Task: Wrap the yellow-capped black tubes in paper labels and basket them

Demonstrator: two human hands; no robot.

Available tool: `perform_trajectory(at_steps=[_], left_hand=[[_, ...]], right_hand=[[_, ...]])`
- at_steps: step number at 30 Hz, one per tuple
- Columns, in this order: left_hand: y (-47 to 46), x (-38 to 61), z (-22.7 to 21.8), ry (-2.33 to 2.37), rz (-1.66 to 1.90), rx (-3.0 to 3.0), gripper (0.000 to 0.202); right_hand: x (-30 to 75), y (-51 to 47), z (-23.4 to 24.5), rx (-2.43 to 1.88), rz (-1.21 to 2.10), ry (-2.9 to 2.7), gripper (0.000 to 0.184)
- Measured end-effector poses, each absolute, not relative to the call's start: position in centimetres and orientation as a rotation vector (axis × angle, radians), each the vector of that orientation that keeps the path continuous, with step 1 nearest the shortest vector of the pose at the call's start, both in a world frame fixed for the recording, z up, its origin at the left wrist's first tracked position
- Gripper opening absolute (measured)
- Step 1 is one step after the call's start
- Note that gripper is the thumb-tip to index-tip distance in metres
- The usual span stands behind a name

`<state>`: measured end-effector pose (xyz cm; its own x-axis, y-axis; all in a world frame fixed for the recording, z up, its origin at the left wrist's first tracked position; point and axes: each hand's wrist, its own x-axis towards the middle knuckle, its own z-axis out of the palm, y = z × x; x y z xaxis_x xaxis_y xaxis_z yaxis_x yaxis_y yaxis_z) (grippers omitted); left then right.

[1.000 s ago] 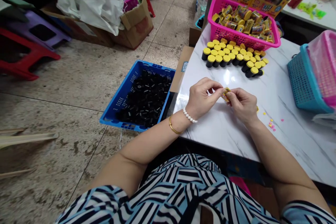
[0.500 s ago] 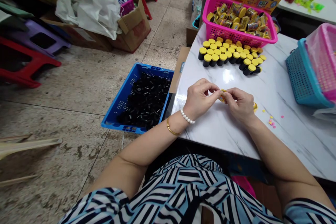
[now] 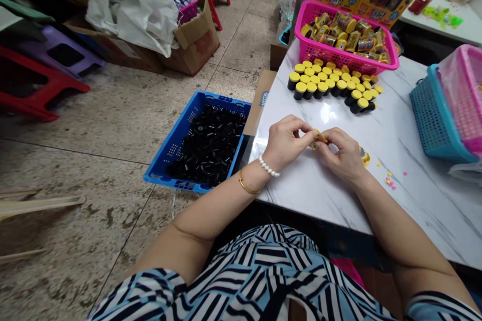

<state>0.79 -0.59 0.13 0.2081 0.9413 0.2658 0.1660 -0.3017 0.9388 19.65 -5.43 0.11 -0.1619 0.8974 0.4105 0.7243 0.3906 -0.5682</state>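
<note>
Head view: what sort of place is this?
Likely a packing workshop: a blue crate of black tubes, rows of yellow-capped tubes on the table, a pink basket of wrapped ones.

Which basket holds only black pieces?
The blue basket on the floor, left of the table, full of black pieces; the pink basket on the table holds yellow-labelled tubes instead.

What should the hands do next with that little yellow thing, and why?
Probably turn the small yellow piece a little between the fingertips, holding it over the white table. The left hand and the right hand both pinch it, so it is mostly covered and hard to make out, and the yellow-capped black tubes stand farther back, apart from the hands.
</note>
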Motion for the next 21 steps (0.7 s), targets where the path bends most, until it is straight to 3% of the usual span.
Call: perform_trajectory(at_steps=[5,9,13,18,21], left_hand=[[-0.4,0.4,0.5,1.116,1.198,1.451,0.010],[-0.2,0.5,0.2,1.165,1.287,1.483,0.008],[0.0,0.6,-0.2,1.049,1.166,1.322,0.013],[0.2,0.5,-0.1,1.027,1.090,1.197,0.018],[0.2,0.5,0.1,1.032,1.113,1.195,0.018]], right_hand=[[19.6,-5.1,-0.2,-1.430,0.556,-1.691,0.011],[19.0,-4.6,-0.5,-1.406,0.959,-1.360,0.033],[18.3,-4.1,-0.9,-1.390,1.045,-1.196,0.046],[18.3,-4.0,-1.2,-1.424,0.961,-1.283,0.028],[18.2,-4.2,-1.3,-1.452,0.916,-1.307,0.026]])
